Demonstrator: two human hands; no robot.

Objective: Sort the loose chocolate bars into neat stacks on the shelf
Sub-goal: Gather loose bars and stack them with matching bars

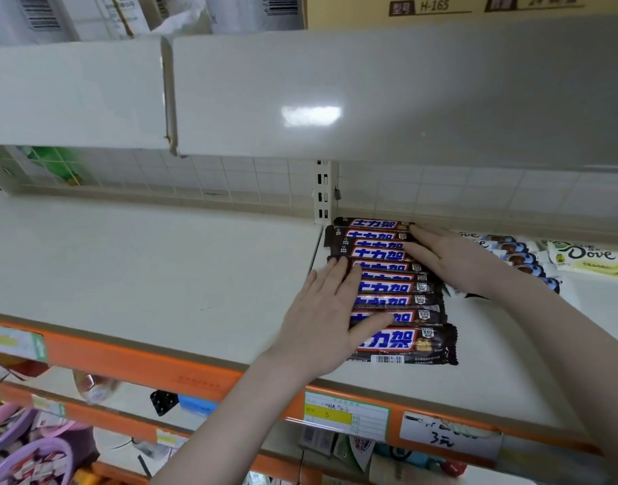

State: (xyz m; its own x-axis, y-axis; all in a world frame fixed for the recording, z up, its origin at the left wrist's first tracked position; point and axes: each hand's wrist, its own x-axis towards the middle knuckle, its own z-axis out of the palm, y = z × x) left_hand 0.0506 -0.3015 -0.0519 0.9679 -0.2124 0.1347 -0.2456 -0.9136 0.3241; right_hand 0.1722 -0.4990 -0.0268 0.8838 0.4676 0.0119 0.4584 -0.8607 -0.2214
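Several dark brown chocolate bars (402,292) with blue and white lettering lie side by side in an overlapping row on the white shelf (153,260), running from the back wall toward the front edge. My left hand (328,316) lies flat on the row's left ends, fingers spread, thumb across a bar near the front. My right hand (451,257) rests flat on the right ends of the rear bars. Neither hand grips a bar. To the right lies a row of white and blue Dove bars (517,257), partly hidden by my right forearm.
A pale yellow Dove bar (591,262) lies at the far right. An upper shelf (370,92) overhangs close above. The orange front rail (195,376) carries price tags (346,414). Lower shelves hold pink and purple goods (31,446).
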